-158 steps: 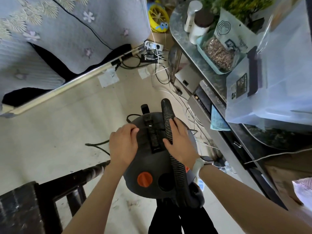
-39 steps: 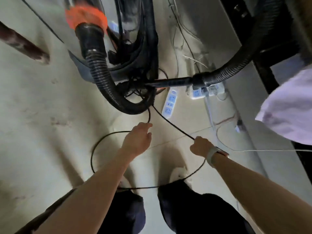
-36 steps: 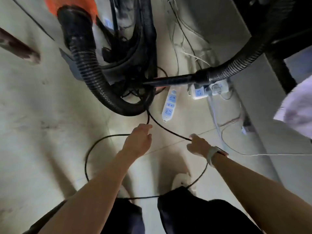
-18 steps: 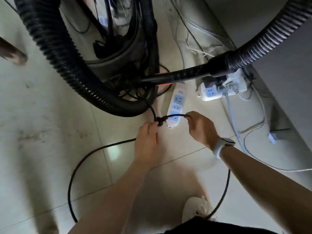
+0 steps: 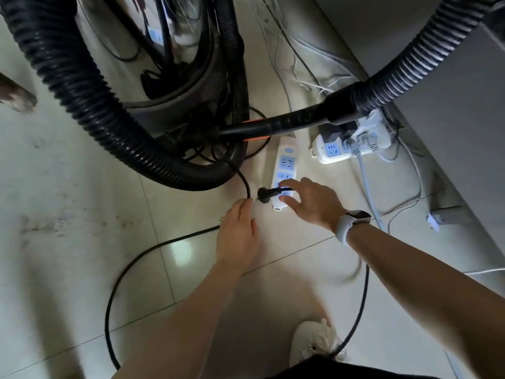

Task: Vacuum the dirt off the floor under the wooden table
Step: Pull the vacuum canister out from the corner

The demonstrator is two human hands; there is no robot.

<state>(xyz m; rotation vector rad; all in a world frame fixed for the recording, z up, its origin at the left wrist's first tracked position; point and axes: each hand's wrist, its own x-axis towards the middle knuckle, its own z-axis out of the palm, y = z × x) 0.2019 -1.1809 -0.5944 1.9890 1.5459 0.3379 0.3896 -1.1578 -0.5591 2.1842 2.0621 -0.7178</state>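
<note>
The grey vacuum's body [image 5: 180, 99] stands on the tiled floor at the top. Its ribbed black hose [image 5: 90, 105] loops round the front, and the rigid tube [image 5: 276, 124] runs right. The black power cord [image 5: 136, 263] curls across the tiles. My right hand [image 5: 311, 203] pinches the cord just behind its black plug [image 5: 263, 193], which hangs beside the near end of a white and blue power strip [image 5: 284, 168]. My left hand [image 5: 240, 233] sits left of the plug, fingers curled over the cord where it passes beneath them.
A second white power strip [image 5: 352, 144] with several plugs lies under the hose end. Thin white cables [image 5: 295, 64] trail along the grey cabinet base [image 5: 451, 132] at right. A dark wooden leg [image 5: 16, 97] stands at left. Dirt smudges [image 5: 54, 222] mark the tiles. My shoe [image 5: 314, 343] is at the bottom.
I crouched from the vacuum's lid down to the floor. In the last half second the plug passed from beside my left fingers to the right hand's pinch, now beside the strip's end.
</note>
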